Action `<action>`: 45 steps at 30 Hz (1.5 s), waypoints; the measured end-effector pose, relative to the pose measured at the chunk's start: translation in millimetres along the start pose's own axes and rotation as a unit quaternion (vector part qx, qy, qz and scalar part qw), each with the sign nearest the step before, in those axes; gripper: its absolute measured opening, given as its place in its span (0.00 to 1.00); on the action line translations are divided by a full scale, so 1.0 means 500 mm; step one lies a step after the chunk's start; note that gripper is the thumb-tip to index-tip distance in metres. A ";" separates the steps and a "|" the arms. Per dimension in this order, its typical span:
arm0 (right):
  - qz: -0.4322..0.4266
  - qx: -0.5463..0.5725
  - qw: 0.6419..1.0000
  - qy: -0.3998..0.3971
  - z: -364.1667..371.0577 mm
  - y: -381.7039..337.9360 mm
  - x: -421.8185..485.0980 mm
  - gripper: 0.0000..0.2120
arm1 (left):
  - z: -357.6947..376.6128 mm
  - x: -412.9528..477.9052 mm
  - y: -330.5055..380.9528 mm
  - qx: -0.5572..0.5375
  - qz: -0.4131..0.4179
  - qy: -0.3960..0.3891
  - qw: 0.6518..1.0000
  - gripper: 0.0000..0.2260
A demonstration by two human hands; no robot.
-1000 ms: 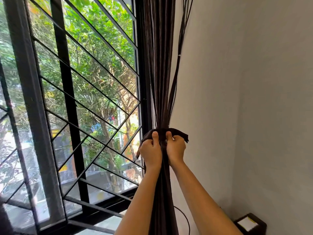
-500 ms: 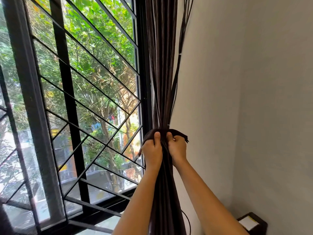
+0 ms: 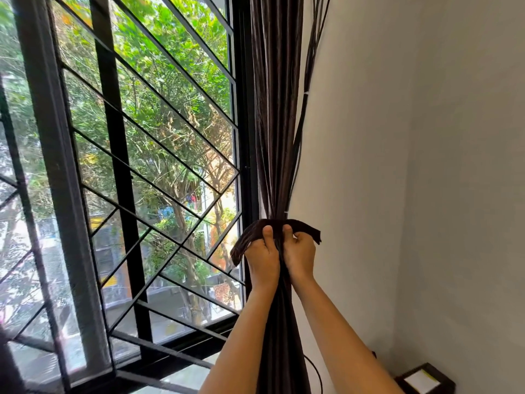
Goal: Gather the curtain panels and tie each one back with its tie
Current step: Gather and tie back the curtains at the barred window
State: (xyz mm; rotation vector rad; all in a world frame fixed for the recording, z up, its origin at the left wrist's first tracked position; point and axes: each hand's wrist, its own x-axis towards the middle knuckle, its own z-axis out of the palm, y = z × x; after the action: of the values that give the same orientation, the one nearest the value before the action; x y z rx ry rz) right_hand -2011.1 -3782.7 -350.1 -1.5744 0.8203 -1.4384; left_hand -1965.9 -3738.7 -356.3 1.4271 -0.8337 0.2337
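Dark brown, faintly glossy fabric makes up the curtain panel [image 3: 277, 123], which is gathered into a narrow column of tight vertical folds between the black window frame [image 3: 244, 137] and the pale wall [image 3: 397, 166]. Lighter streaks are seen along the ridges of the folds. The bundle is pinched to its narrowest at hand height and widens again below, where it hangs between the two forearms. A tie [image 3: 309, 231] of matching dark cloth is laid across the bundle at that point; one end droops to the left and the other juts to the right with a square-cut edge. The left hand [image 3: 262, 257] and the right hand [image 3: 299, 255] are closed on the tie on either side of the bundle, thumbs raised side by side against its front. Whether a knot is formed cannot be told. Thin dark strands [image 3: 306, 109] run down the wall beside the panel and converge at the tie. Green trees are visible through the diagonal window bars [image 3: 142, 115]. A dark box [image 3: 424, 379] with a white top sits low in the corner.
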 end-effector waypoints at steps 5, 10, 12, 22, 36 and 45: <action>-0.014 -0.072 0.997 0.025 0.001 0.008 -0.004 0.19 | 0.001 0.018 -0.001 -0.044 -0.011 -0.002 0.999 0.21; -0.009 -0.027 1.000 0.000 -0.004 -0.001 0.007 0.19 | -0.004 0.023 0.001 -0.030 -0.032 -0.033 0.998 0.21; -0.010 -0.028 0.999 0.018 -0.003 0.001 0.006 0.18 | -0.003 0.022 -0.002 -0.040 -0.059 -0.041 0.997 0.24; 0.046 0.007 0.998 0.042 0.011 0.005 0.005 0.18 | -0.001 0.023 -0.001 -0.089 -0.151 -0.033 0.984 0.26; 0.019 0.019 0.999 0.041 0.022 0.000 -0.013 0.16 | -0.011 0.031 -0.017 -0.155 -0.206 0.019 0.966 0.22; 0.080 0.091 0.993 0.002 0.018 -0.009 -0.012 0.13 | -0.026 0.027 -0.006 -0.124 -0.186 0.015 0.975 0.19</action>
State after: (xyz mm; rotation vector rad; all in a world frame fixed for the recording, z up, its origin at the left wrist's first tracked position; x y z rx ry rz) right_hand -2003.3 -3774.2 -348.7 -1.3387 0.7779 -1.3603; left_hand -1949.7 -3731.7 -349.4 1.3105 -0.5352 -0.1308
